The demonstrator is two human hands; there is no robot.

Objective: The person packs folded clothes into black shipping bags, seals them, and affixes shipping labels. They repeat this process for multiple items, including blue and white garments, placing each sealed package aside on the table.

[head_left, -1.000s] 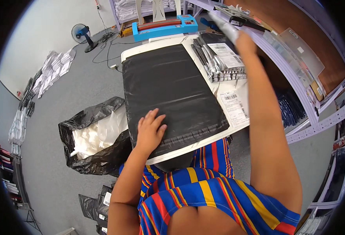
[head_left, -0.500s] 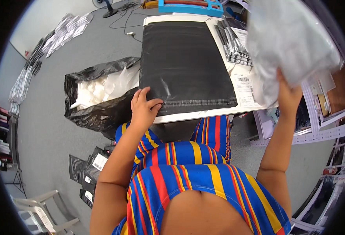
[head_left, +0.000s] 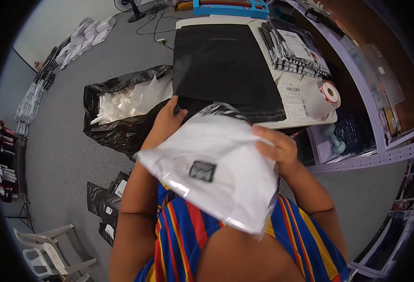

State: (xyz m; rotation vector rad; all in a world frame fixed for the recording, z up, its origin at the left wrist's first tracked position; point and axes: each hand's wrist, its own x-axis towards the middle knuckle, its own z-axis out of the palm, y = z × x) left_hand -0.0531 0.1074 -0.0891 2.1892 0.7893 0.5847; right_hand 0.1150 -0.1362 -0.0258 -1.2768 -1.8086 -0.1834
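Note:
A large flat black mailing bag (head_left: 221, 61) lies on the white table (head_left: 275, 84), its near edge toward me. My left hand (head_left: 167, 120) pinches the bag's near left corner between thumb and fingers. In front of the table, over my lap, my right hand (head_left: 282, 148) grips a clear plastic packet holding folded white cloth (head_left: 235, 150). A small dark label (head_left: 202, 171) shows on its face, and a black-and-white patterned part at its far end. The packet is tilted, slightly blurred, and covers part of the bag's near edge.
Right of the bag are stacked packed parcels (head_left: 296, 47), a printed label sheet (head_left: 294, 101) and a label roll (head_left: 329, 92). A black sack (head_left: 122, 127) with white plastic inside stands left of the table. Black parcels (head_left: 99, 197) and a white chair (head_left: 54, 246) are on the floor; shelving (head_left: 380, 157) is at right.
My right hand has brought the packet from above the table's right side down and left, in front of my body. The label roll now shows. My left hand has closed at the bag's corner.

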